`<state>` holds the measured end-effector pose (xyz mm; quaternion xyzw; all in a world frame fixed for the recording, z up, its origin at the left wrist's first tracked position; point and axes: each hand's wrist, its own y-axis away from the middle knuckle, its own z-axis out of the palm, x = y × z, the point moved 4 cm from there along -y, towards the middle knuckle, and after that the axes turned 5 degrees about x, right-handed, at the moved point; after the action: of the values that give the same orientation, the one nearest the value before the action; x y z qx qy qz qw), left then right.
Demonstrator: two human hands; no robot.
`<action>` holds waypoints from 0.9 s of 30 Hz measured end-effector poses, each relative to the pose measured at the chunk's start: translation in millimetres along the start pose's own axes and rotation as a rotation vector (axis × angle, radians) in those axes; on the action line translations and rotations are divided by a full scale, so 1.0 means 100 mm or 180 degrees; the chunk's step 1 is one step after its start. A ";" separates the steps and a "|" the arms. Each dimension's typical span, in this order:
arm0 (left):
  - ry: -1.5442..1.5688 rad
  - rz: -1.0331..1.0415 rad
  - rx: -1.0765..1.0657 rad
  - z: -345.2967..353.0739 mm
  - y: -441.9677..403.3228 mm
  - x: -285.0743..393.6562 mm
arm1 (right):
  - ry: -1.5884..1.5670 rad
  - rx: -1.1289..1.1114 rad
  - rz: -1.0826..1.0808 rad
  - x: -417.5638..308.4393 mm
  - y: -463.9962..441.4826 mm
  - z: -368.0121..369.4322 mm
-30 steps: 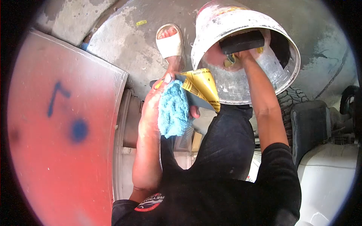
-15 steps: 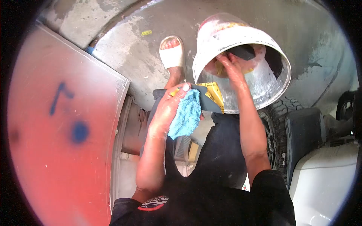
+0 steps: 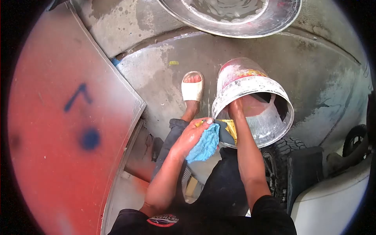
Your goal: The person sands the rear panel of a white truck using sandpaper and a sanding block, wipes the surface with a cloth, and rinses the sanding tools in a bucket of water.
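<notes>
My left hand (image 3: 194, 135) is closed on a light-blue cloth (image 3: 204, 145) together with a sheet of sandpaper (image 3: 226, 135), dark grey on one face with a printed yellow back. Its thumb lies close to the rim of a white, paint-smeared bucket (image 3: 252, 85) tipped over with its mouth toward me. Into that mouth goes my right hand (image 3: 236, 107); its fingers are out of sight inside. A dark flat piece (image 3: 266, 96) shows inside the bucket, beyond the hand.
A wide basin (image 3: 270, 30) of grey water stands at the top. On the left is a red panel (image 3: 51, 156) with blue paint marks. A tyre (image 3: 288, 145), a black padded piece (image 3: 305, 172) and a white curved surface (image 3: 333, 199) lie to the right.
The view has shifted, bringing the basin in at the top. My right hand has gone deeper into the bucket, its fingers now hidden. My left hand keeps the cloth and sandpaper.
</notes>
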<state>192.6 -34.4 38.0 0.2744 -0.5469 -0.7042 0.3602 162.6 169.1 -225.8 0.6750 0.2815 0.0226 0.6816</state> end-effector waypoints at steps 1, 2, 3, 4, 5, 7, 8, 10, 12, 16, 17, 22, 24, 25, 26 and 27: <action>-0.0042 0.0064 0.0046 -0.02 -0.01 0.00 | 0.0320 -0.0140 -0.0025 -0.05 0.10 -0.03; -0.0071 0.0129 0.0087 -0.03 -0.01 0.01 | 0.0639 -0.0279 -0.0065 -0.10 0.20 -0.05; 0.0089 0.0095 0.0140 -0.02 0.00 0.03 | 0.0123 -0.0565 0.0227 -0.37 0.53 0.03; 0.0241 0.0050 0.0188 -0.01 0.02 0.07 | -0.0404 -0.0833 0.0521 -0.53 0.74 0.12; 0.0371 -0.0006 0.0248 0.01 0.02 0.06 | 0.0256 -0.0845 0.0023 -0.50 0.74 0.10; 0.0602 0.0004 0.0287 -0.06 -0.03 0.03 | 0.1254 -0.0552 -0.0753 -0.49 0.74 0.13; 0.0712 -0.0003 0.0306 -0.10 -0.06 -0.01 | 0.1905 -0.0582 -0.1036 -0.67 0.78 0.17; 0.0721 0.0244 0.0275 -0.14 -0.09 -0.02 | 0.1452 -0.0349 -0.1081 -0.53 0.76 0.19; 0.0811 0.0316 0.0284 -0.15 -0.07 0.02 | 0.1520 -0.0167 -0.1238 -0.46 0.79 0.15; 0.0889 0.0282 0.0312 -0.15 -0.03 0.08 | 0.2713 0.0118 -0.1492 -0.87 1.36 0.06; 0.0923 0.0237 0.0287 -0.18 -0.05 0.06 | 0.2967 0.0207 -0.1273 -0.91 1.50 -0.03; 0.0869 0.0304 0.0322 -0.19 -0.03 0.10 | 0.3865 -0.0035 -0.1020 -1.51 2.08 -0.50; 0.0860 0.0329 0.0341 -0.16 -0.01 0.14 | 0.4069 -0.0006 -0.0939 -1.80 2.28 -0.66; 0.0856 0.0295 0.0306 -0.17 -0.02 0.14 | 0.3953 0.0000 -0.1254 -1.98 2.38 -0.75; 0.0855 0.0264 0.0278 -0.20 -0.04 0.12 | 0.3830 -0.0003 -0.1569 -2.18 2.49 -0.80; 0.0856 0.0235 0.0261 -0.22 -0.06 0.09 | 0.3480 0.0031 -0.1293 -2.42 2.60 -0.83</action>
<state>203.3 -53.3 26.8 0.3604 -0.5318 -0.6244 0.4443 15.2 168.0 107.9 0.5009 0.7164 0.2353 0.4249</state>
